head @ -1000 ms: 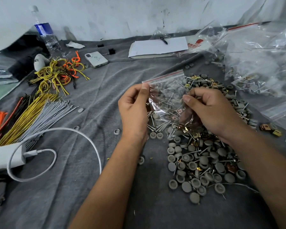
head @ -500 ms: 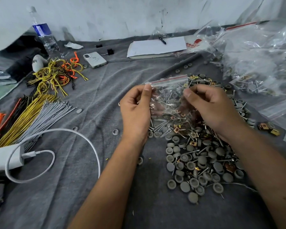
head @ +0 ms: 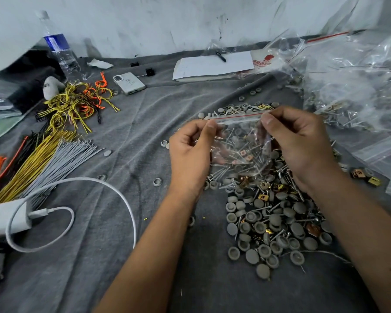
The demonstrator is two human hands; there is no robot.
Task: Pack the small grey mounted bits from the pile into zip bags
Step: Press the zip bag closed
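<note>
Small grey mounted bits (head: 272, 224), round caps on thin metal shanks mixed with brassy square clips, lie heaped at lower centre-right of the frame on a creased grey cloth (head: 127, 136). Just above the heap, a clear plastic zip bag with a red seal line (head: 239, 141), partly filled, is held by its top edge: left hand (head: 190, 152) fingers pinch the left corner, right hand (head: 303, 141) fingers pinch the right corner. The right hand and forearm hide part of the heap. Upper right: crumpled clear bags (head: 359, 86). Left: bundled yellow and grey wires (head: 43, 159), a white charging cable (head: 77, 199). Top: white phone (head: 129, 82), water bottle (head: 59, 48), white notepad (head: 212, 65).
</note>
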